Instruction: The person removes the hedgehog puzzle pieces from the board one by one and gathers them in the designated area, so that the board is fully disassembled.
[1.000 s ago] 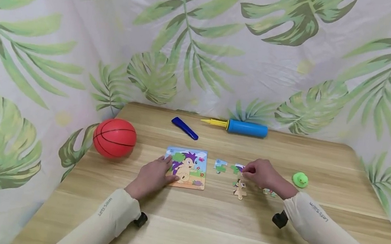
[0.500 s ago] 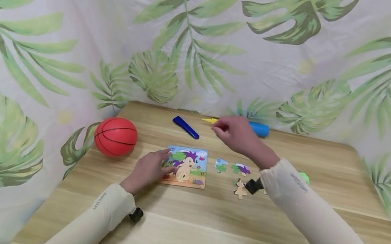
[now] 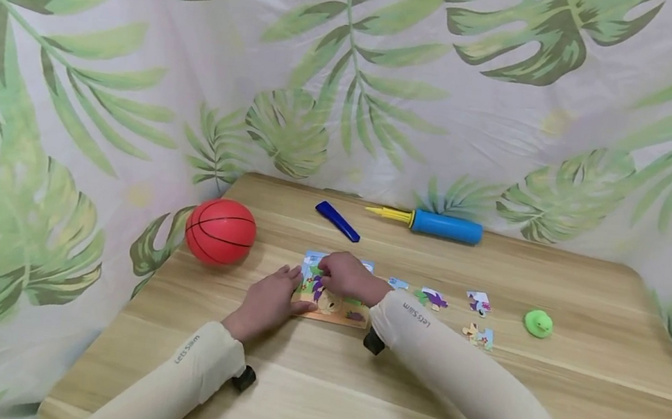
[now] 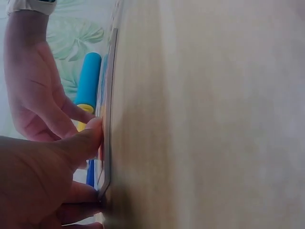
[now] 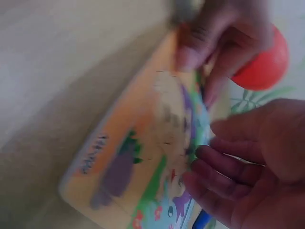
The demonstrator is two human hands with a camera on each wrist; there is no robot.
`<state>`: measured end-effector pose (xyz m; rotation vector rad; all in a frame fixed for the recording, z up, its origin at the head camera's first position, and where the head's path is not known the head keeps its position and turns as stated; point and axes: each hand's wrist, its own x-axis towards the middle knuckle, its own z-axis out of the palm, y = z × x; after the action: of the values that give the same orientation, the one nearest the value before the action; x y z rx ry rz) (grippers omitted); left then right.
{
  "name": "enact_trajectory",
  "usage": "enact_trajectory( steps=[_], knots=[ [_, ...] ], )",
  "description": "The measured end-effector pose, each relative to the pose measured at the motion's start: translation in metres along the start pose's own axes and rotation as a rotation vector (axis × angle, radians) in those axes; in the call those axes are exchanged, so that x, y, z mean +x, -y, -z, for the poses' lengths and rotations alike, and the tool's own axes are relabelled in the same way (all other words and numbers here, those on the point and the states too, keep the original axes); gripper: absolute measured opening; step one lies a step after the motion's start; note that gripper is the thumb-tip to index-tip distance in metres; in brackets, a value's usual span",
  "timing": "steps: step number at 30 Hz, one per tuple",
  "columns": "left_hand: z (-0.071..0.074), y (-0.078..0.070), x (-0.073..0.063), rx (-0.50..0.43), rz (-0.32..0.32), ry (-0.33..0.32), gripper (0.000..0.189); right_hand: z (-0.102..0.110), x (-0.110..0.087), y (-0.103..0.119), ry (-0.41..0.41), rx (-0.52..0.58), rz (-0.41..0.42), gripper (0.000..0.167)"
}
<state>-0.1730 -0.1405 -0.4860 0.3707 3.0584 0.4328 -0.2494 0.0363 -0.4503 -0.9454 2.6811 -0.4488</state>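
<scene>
A jigsaw puzzle board (image 3: 335,316) with a purple-haired cartoon animal lies flat on the table. My left hand (image 3: 266,304) rests at its left end, thumb on the near corner and fingers along the left edge. My right hand (image 3: 348,277) reaches over the board's middle, covering part of the picture. In the right wrist view, the right hand's relaxed fingers (image 5: 221,183) meet the picture, and no piece shows between them. Loose puzzle pieces lie right of the board: a purple-and-green one (image 3: 435,300), a white-and-purple one (image 3: 478,302) and a beige-and-blue one (image 3: 479,336).
Left of the board sits a red ball (image 3: 221,232) with black lines. Behind are a dark blue flat strip (image 3: 337,221) and a blue hand pump (image 3: 447,227) with a yellow nozzle. A green rubber duck (image 3: 539,324) sits at the right. Leaf-patterned cloth surrounds the wooden table (image 3: 312,402).
My right hand has gone from the loose pieces, up near the pump, then down onto the board. My left hand lifted slightly and settled back. The head view has shifted a little.
</scene>
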Motion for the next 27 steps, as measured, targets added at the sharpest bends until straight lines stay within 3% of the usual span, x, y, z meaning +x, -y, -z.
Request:
enact_trajectory(
  steps=[4, 7, 16, 22, 27],
  knots=[
    [0.003, -0.001, 0.0, 0.022, -0.019, -0.003, 0.08, -0.007, 0.0, 0.005, -0.041, 0.036, -0.002, 0.022],
    [0.004, -0.002, 0.0, 0.023, -0.021, 0.001, 0.08, -0.007, -0.001, 0.008, -0.04, 0.052, -0.021, 0.021],
    [0.004, -0.004, -0.001, 0.022, -0.009, 0.022, 0.08, -0.007, 0.003, 0.004, 0.029, 0.163, -0.189, 0.032],
    [0.003, -0.006, 0.001, 0.022, -0.015, 0.024, 0.08, -0.002, -0.003, -0.002, -0.061, 0.212, -0.155, 0.014],
    [0.005, -0.006, 0.001, 0.036, 0.0, 0.029, 0.079, 0.007, -0.007, -0.006, -0.119, 0.348, -0.168, 0.009]
  ],
)
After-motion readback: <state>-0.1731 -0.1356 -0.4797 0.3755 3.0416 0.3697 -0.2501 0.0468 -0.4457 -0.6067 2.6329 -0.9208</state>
